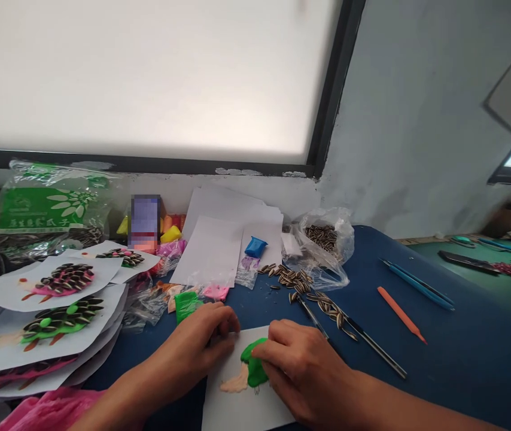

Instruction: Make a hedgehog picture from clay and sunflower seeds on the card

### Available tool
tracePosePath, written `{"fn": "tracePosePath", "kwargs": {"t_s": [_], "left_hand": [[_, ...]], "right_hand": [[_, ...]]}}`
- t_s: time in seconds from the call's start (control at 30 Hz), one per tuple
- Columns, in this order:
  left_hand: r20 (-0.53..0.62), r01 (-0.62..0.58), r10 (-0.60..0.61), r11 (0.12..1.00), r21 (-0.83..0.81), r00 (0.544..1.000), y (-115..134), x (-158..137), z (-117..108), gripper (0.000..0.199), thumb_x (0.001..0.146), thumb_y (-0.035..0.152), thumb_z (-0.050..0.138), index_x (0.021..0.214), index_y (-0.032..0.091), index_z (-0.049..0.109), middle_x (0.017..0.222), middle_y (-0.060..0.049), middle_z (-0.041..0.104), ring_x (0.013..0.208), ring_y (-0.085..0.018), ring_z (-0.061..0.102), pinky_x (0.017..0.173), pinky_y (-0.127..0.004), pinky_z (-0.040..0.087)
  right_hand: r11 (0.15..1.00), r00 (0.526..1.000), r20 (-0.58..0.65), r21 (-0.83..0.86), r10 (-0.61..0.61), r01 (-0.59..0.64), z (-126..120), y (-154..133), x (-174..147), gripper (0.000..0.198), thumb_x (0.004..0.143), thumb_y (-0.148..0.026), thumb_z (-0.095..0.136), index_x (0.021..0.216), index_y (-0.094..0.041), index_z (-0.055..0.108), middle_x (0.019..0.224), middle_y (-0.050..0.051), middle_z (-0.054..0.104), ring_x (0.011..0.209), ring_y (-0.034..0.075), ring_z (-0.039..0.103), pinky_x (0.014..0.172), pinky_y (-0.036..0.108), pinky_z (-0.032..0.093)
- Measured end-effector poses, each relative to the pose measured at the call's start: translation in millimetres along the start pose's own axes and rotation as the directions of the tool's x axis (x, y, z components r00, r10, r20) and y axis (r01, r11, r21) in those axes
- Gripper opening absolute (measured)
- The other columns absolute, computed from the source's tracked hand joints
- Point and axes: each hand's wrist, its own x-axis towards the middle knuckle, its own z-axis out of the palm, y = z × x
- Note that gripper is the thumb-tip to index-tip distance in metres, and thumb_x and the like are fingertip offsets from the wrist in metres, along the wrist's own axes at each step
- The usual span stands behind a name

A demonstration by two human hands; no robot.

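Right hand (303,365) was nearer, fingertips bent onto green clay (254,366) just to its left; left hand (205,336) curled by the paper (231,413), neither grip clear!

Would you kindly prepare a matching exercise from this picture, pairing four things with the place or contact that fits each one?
Things:
1. Right hand
2. Orange tool
3. Left hand
4. Blue packet

Places or contacts:
A. At the upper left corner of the paper with the clay
B. On the white sheets near the wall
C. With fingers on the green clay
D. On the blue table, right of the seeds

Right pairs: 1-C, 2-D, 3-A, 4-B
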Motion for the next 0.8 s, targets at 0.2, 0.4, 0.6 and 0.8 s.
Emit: {"fn": "tracePosePath", "kwargs": {"t_s": [0.2,0.4,0.6,0.8], "left_hand": [[-0.007,-0.107,0.108,0.994,0.023,0.994,-2.5,2.1,0.8,0.018,0.081,0.012,0.050,0.084,0.020,0.066,0.090,-0.004,0.060,0.092,-0.022,0.055,0.080,-0.033,0.043],[0.004,-0.114,0.114,0.992,-0.059,0.993,-7.6,2.5,3.0,0.021,0.083,0.008,0.051,0.086,0.021,0.067,0.089,-0.002,0.063,0.088,-0.019,0.056,0.078,-0.032,0.044],[0.013,-0.115,0.116,0.993,-0.031,0.993,-6.1,3.9,3.3,0.022,0.080,0.003,0.053,0.086,0.018,0.067,0.089,-0.002,0.064,0.088,-0.020,0.057,0.078,-0.032,0.045],[-0.002,-0.130,0.130,0.991,-0.009,0.991,-6.4,3.2,3.4,0.023,0.079,0.002,0.052,0.084,0.018,0.067,0.087,-0.003,0.065,0.087,-0.019,0.058,0.077,-0.032,0.046]], "right_hand": [[0.996,0.985,-0.172,0.080,-0.023,0.037,8.9,2.1,-0.3,0.026,0.086,-0.006,0.045,0.097,-0.013,0.067,0.091,0.008,0.054,0.081,0.018,0.048,0.073,0.029,0.040],[0.995,0.968,-0.234,-0.006,-0.094,0.095,21.2,5.6,-3.5,0.029,0.083,-0.001,0.047,0.096,-0.018,0.067,0.092,0.008,0.055,0.078,0.018,0.046,0.071,0.031,0.036],[0.993,0.960,-0.253,-0.033,-0.122,0.118,28.9,9.3,-2.7,0.025,0.088,-0.006,0.049,0.096,-0.019,0.068,0.091,0.007,0.055,0.078,0.018,0.046,0.071,0.032,0.034],[0.992,0.959,-0.256,-0.006,-0.124,0.127,26.8,8.9,-3.5,0.027,0.088,-0.005,0.047,0.098,-0.019,0.067,0.093,0.007,0.056,0.079,0.018,0.047,0.072,0.032,0.035]]}}
